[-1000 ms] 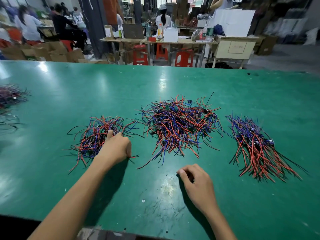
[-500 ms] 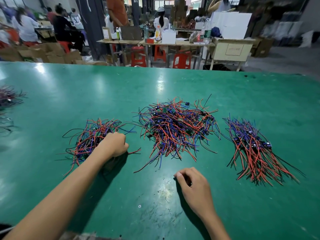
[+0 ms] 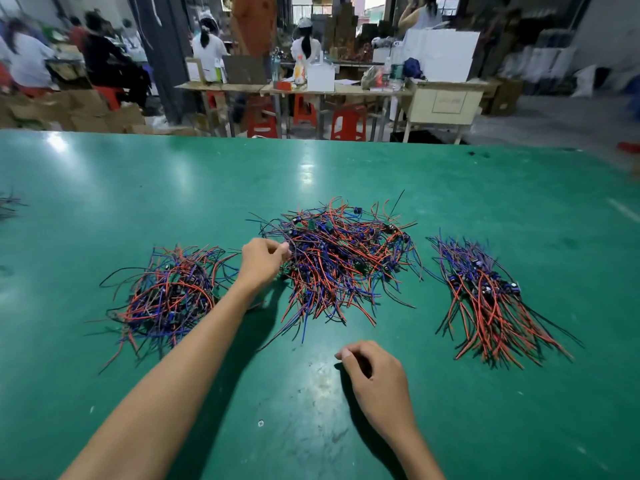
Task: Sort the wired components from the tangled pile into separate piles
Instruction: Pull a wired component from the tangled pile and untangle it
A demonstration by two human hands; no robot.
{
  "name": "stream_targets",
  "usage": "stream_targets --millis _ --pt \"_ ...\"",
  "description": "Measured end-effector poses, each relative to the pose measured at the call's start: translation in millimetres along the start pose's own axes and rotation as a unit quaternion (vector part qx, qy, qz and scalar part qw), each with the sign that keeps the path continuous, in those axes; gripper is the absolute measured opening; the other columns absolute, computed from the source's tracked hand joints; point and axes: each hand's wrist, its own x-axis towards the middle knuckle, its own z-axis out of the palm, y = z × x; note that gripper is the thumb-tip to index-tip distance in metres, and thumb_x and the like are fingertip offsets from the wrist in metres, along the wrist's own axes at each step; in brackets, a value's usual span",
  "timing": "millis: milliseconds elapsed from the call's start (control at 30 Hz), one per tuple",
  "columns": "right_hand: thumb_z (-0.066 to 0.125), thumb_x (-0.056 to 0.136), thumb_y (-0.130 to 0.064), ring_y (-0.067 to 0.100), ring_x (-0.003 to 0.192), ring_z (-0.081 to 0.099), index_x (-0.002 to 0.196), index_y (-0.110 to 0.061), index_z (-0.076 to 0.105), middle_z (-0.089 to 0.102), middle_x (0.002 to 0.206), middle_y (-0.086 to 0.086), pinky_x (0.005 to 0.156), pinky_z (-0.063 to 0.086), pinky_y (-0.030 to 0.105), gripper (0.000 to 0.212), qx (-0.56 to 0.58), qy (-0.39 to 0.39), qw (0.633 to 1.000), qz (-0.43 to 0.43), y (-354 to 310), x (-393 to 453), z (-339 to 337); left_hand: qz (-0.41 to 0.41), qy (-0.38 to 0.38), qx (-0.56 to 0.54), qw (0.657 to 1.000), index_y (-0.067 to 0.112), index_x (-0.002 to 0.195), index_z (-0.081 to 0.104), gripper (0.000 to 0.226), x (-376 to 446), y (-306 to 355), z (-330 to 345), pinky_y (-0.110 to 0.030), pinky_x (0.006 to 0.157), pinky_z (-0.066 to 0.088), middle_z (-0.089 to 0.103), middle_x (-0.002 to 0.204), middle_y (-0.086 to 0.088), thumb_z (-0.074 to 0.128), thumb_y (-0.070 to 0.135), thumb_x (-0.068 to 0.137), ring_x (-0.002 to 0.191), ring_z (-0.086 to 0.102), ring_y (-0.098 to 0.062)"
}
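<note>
At the far left edge of the green table point(image 3: 104, 188) a few dark wires point(image 3: 8, 204) poke into view. Further right lies the left pile point(image 3: 166, 294), a loose heap of red, blue and black wires with small dark parts among them. The left forearm crosses just beside its right edge, and the left hand point(image 3: 261, 259) sits at the left edge of the tangled pile point(image 3: 341, 263) in the middle of the table; its fingers are curled and the thumb and fingertips close together at the pile's edge, seemingly pinching a wire there, though the exact strand is too fine to make out. Nearer the viewer and apart from every heap, the right hand point(image 3: 375, 377) rests on the bare table with its fingers loosely curled under, holding nothing. To the right, well apart from the middle heap, lies the right pile point(image 3: 485, 297), its wires mostly lined up and fanning toward the near right.
</note>
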Motion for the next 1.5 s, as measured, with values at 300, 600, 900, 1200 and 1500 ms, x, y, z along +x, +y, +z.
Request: stream_targets --millis 300,600,900,1200,1500 --pt "0.066 0.096 -0.024 0.001 0.087 0.062 0.079 -0.027 0.071 0.07 0.084 -0.018 0.081 0.046 0.02 0.017 -0.002 -0.004 1.0 0.006 -2.3 1.4 0.4 0.016 0.05 -0.21 0.976 0.023 0.09 0.074 0.023 -20.5 29.2 -23.1 -0.032 0.089 0.05 0.074 0.106 -0.001 0.055 0.027 0.103 0.098 0.065 -0.012" --pt "0.065 0.096 -0.026 0.003 0.085 0.063 0.079 -0.028 0.071 0.07 0.084 -0.019 0.079 0.047 0.022 0.019 0.0 0.01 1.0 0.003 -0.1 2.2 1.7 0.07 0.032 -0.362 0.929 -0.001 0.105 0.065 0.028 5.0 76.5 -59.7 -0.041 0.098 0.056 0.074 0.114 -0.008 0.045 0.019 0.104 0.101 0.074 -0.023" --pt "0.065 0.098 -0.029 0.004 0.077 0.069 0.092 -0.034 0.071 0.073 0.083 -0.016 0.074 0.051 0.028 0.01 0.09 0.008 0.996 0.022 3.8 3.7 2.2 0.195 -0.15 -0.395 0.885 0.006 0.084 0.065 0.018 -101.1 73.9 -37.4 -0.036 0.106 0.048 0.068 0.127 -0.017 0.052 0.017 0.092 0.122 0.063 -0.034" --pt "0.065 0.09 -0.037 0.012 0.092 0.073 0.115 -0.037 0.07 0.073 0.107 -0.009 0.081 0.061 0.038 0.026 0.2 0.024 0.979 -0.034 10.7 3.1 -3.3 0.099 -0.302 -0.36 0.877 -0.007 0.09 0.071 0.033 -192.9 13.4 33.5 -0.03 0.093 0.052 0.069 0.125 -0.011 0.065 0.025 0.092 0.114 0.066 -0.023" --pt "0.056 0.09 -0.021 0.017 0.067 0.055 0.133 -0.037 0.049 0.073 0.113 0.006 0.066 0.048 0.022 0.046 0.384 -0.015 0.923 0.019 7.9 -0.3 -12.6 -0.043 -0.163 -0.313 0.935 0.014 0.097 0.076 0.029 -176.0 -6.5 58.3 -0.024 0.064 0.045 0.071 0.081 0.002 0.065 0.04 0.093 0.075 0.061 -0.016"
